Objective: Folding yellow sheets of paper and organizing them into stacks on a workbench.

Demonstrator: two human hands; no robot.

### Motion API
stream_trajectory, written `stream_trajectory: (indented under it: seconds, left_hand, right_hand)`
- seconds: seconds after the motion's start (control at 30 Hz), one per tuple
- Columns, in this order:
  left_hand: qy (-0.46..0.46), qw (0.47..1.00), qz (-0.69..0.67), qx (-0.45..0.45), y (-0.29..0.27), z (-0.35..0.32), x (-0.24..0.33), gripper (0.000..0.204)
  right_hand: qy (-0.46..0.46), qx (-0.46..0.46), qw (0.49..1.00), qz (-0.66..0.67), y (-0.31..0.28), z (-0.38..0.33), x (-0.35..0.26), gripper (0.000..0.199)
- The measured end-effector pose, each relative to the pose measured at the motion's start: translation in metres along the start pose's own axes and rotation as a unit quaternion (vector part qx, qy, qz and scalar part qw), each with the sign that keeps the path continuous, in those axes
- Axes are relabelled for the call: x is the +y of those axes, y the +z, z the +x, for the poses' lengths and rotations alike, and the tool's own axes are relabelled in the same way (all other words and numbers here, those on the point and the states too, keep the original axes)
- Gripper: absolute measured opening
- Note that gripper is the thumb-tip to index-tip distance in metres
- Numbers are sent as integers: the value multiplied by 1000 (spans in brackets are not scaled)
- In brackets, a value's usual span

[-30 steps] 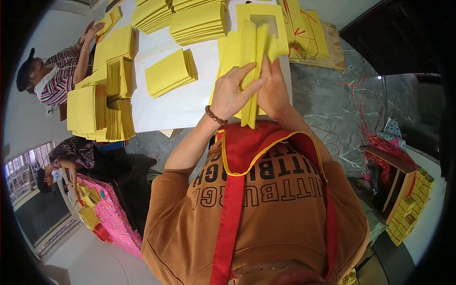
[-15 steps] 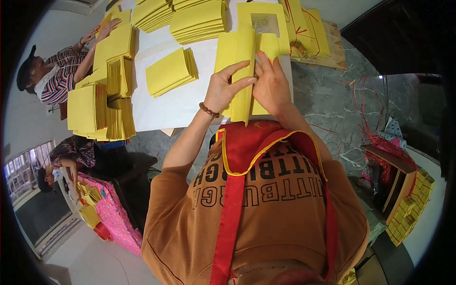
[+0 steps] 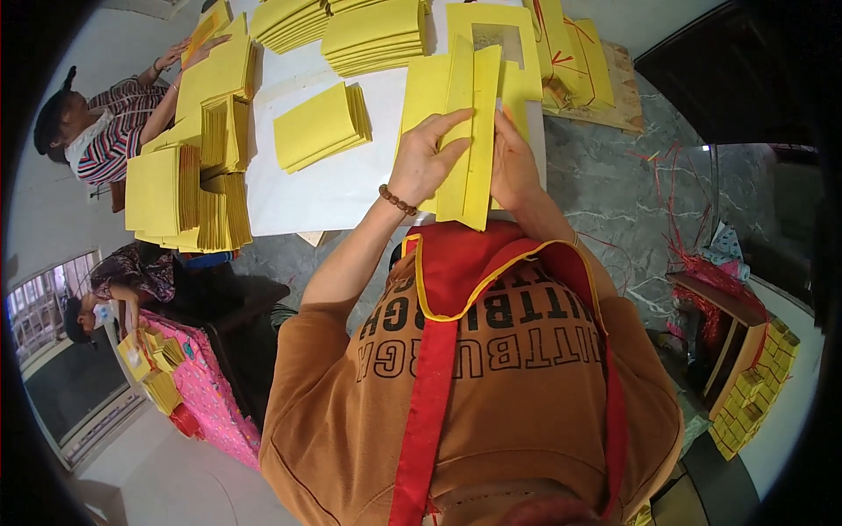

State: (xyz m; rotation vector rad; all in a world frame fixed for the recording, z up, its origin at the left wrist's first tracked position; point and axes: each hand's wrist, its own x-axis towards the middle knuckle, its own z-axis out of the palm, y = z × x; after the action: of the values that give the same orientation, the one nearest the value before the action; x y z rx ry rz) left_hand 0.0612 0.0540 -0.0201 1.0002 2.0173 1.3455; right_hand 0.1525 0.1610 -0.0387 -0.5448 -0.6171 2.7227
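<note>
Near the table's front edge, my left hand (image 3: 428, 162) is closed on the left side of a folded yellow paper sheet (image 3: 465, 195), thumb and fingers lying across its front. Against the right edge of that sheet is my right hand (image 3: 516, 167), curled round it with some fingers hidden behind. A small pale thing shows at its fingertips, too small to name. The folded sheet is tilted up, and a long crease runs down it. Flat yellow sheets (image 3: 421, 92) lie beneath and behind it, and a yellow sheet with a cut-out window (image 3: 461, 19) lies just beyond.
A short yellow stack (image 3: 320, 130) lies left on the white table (image 3: 298, 206). More stacks (image 3: 162, 193) line its left edge, where a person (image 3: 123, 131) handles sheets. Red-tied yellow bundles (image 3: 574, 61) rest on a wooden board at right. Another person (image 3: 132, 280) sits lower left.
The folded sheet has turned from nearly edge-on to showing more of its broad face. My right hand has moved from spread beside it to closer round its right edge.
</note>
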Motion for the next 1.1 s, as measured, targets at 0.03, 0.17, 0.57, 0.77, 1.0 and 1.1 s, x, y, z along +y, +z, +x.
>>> stream_trajectory:
  seconds: [0.03,0.17,0.57,0.77,1.0,1.1]
  left_hand:
    - [17,1000,8,-5,-1,-1,0,38]
    - [27,999,-17,-39,-5,-2,-1,39]
    - [9,1000,-5,-2,-5,-5,0,38]
    - [-13,1000,22,12,-4,-4,5,44]
    - [-5,997,69,20,-8,-3,5,45]
    - [6,1000,9,25,-9,-4,-7,45]
  right_hand:
    - [6,0,1000,4,1,-2,-1,35]
    - [-13,-12,1000,-13,-10,-4,0,35]
    - [-35,-18,999,-10,-16,-1,-1,35]
    - [-6,29,996,-82,-20,0,2,17]
    - [-39,21,985,-164,-14,2,8,7]
    - [-22,19,991,-130,-9,-1,3,10]
